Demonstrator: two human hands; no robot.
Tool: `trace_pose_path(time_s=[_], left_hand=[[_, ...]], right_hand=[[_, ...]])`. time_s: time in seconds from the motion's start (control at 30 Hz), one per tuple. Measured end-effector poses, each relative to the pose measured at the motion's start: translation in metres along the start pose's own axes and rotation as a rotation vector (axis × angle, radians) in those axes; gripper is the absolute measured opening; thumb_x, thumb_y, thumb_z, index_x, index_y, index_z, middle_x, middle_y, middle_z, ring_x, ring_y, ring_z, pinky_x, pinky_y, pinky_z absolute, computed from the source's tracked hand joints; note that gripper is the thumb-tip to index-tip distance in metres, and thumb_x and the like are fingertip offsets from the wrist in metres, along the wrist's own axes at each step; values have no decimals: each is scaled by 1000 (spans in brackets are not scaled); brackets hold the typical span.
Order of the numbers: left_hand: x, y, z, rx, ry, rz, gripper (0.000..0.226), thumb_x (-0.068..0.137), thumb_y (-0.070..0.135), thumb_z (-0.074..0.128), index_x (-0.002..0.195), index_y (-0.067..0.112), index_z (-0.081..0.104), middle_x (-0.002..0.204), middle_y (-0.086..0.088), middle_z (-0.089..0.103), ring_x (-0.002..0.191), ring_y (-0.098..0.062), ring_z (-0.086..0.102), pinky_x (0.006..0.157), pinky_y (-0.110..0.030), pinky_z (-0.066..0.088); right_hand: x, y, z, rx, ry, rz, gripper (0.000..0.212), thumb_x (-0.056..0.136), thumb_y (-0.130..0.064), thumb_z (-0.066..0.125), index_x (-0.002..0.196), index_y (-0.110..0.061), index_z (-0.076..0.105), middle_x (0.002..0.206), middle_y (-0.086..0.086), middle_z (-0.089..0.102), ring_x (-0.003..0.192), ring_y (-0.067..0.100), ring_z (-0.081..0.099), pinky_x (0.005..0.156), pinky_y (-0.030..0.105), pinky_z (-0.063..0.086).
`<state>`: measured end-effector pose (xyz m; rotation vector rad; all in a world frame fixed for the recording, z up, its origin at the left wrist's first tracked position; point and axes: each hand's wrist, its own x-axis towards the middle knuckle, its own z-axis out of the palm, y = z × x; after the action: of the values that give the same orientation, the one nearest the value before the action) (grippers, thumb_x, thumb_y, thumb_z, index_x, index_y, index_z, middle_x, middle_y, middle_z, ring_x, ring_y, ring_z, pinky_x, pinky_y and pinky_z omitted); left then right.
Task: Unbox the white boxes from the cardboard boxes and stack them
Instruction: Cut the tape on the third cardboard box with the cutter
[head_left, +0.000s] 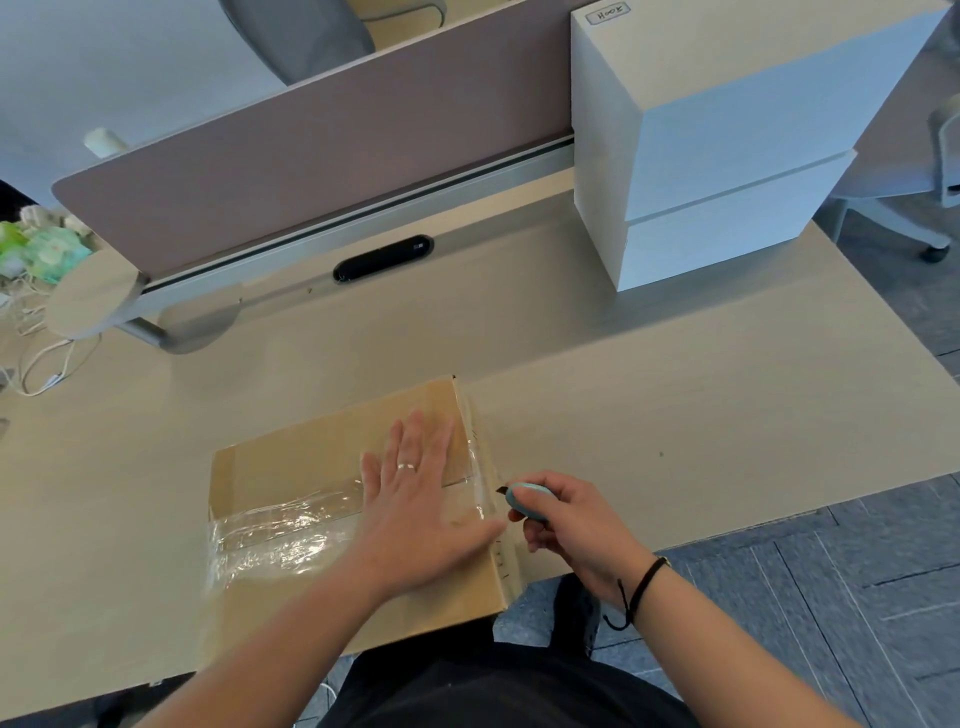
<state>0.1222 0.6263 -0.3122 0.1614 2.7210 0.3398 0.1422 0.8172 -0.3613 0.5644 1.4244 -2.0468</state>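
Head view: cutter (524, 500) seemingly at cardboard box (291, 467)

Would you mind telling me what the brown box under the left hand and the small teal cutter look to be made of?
The brown box looks like matte cardboard, sealed with glossy clear tape that wrinkles and glints. The small teal cutter, gripped by the right hand, seems smooth plastic with a dark blade tip.

cardboard box (291, 499): taped shut (clear tape), flat at desk's near edge | 2 white boxes (727, 150): stacked, far right
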Motion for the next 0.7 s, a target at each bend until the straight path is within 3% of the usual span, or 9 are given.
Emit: trace_pose_path(time_s=[0.13, 0.3, 0.53, 0.7], left_hand=[[-11, 4, 11, 82, -7, -24, 120, 66, 84, 45, 150, 40, -28, 158, 8, -36, 143, -15, -38, 120, -52, -14], [-13, 12, 11, 37, -21, -54, 118, 66, 73, 46, 151, 39, -28, 158, 8, -38, 143, -15, -39, 120, -51, -16], [-12, 9, 13, 27, -84, -28, 115, 65, 73, 39, 148, 38, -34, 151, 10, -47, 138, -15, -46, 117, -52, -22], [-11, 8, 11, 10, -107, -8, 116, 65, 73, 37, 148, 36, -34, 147, 15, -51, 135, -11, -49, 115, -51, -25]], right_hand=[[1, 1, -8, 54, -3, -2, 16, 94, -13, 65, 101, -3, 76, 86, 9, 63, 60, 12, 51, 63, 27, 50], [-6, 0, -9, -42, -108, -23, 24, 84, 9, 69, 101, -7, 74, 101, 12, 70, 73, 11, 65, 71, 22, 54], [-14, 0, -13, -158, -166, -55, 29, 82, 7, 72, 104, -11, 74, 103, 9, 69, 73, 9, 67, 72, 21, 54], [-13, 2, -11, -175, -164, -89, 35, 79, 7, 75, 107, -14, 74, 108, 12, 70, 85, 14, 68, 76, 24, 55]])
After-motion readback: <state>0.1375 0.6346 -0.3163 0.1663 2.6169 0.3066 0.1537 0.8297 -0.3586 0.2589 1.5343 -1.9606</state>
